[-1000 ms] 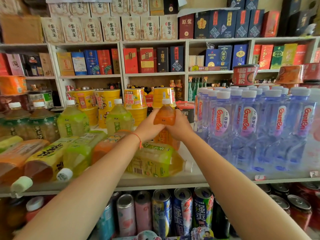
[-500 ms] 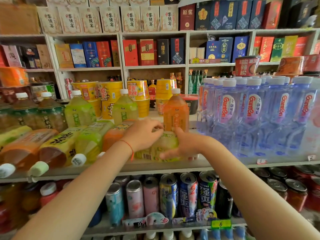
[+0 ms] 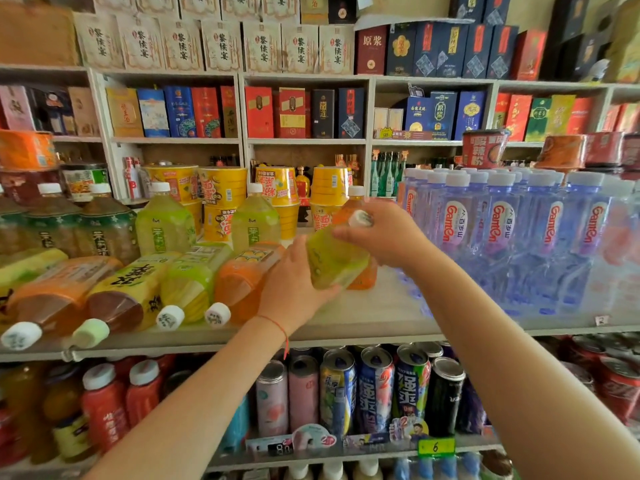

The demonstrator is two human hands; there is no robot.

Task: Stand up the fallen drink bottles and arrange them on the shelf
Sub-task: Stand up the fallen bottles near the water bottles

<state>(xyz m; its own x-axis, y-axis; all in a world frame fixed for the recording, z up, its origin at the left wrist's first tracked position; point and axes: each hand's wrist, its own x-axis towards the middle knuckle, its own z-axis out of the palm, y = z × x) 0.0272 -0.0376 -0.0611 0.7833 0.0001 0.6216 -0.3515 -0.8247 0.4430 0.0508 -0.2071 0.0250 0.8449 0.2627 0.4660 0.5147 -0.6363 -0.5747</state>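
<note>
Tilted bottle (image 3: 334, 259) between both hands, fallen bottles (image 3: 194, 285) left, water bottles (image 3: 502, 237) right, upright bottle (image 3: 360, 268) behind.

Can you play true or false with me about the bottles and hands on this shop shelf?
1. Both hands hold the yellow-green bottle. True: the left hand grips its base, the right hand its neck.
2. That bottle stands straight up. False: it is tilted, cap toward the right.
3. An orange bottle stands upright behind it. True.
4. No bottles lie on the shelf. False: several fallen bottles lie left of the hands.
5. The water bottles have red caps. False: their caps are white.
</note>
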